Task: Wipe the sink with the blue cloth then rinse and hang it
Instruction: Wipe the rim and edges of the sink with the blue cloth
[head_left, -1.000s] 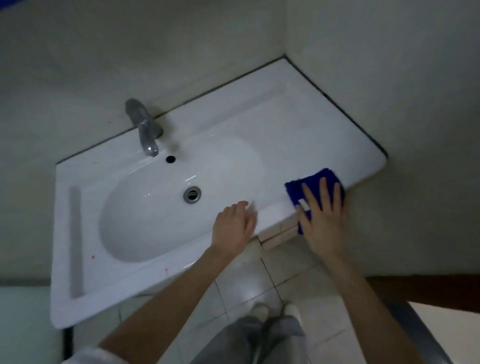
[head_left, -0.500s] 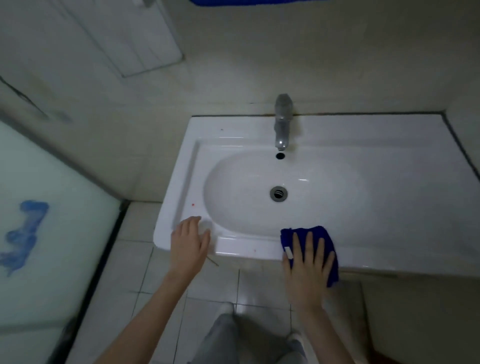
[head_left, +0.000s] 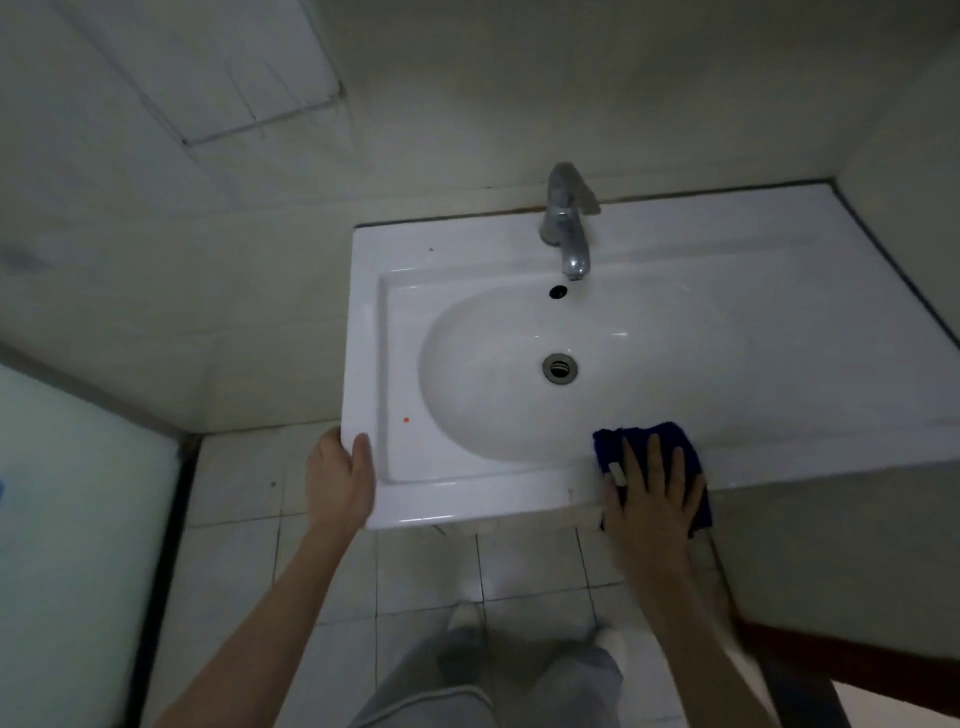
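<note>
On sink (head_left: 779, 322) front rim: right hand (head_left: 652, 499) flat on blue cloth (head_left: 670, 441); left hand (head_left: 340, 480) grips corner.

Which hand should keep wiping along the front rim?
Right. The right hand lies flat on the blue cloth at the white ceramic sink's front rim; the left hand grips the sink's left corner.

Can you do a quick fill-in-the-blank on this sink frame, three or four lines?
1. The right hand presses flat on the ____ cloth.
2. The cloth lies on the sink's ____ rim.
3. The left hand grips the sink's near-left ____.
4. The faucet is running ____ water.

Missing words: blue; front; corner; no
</note>
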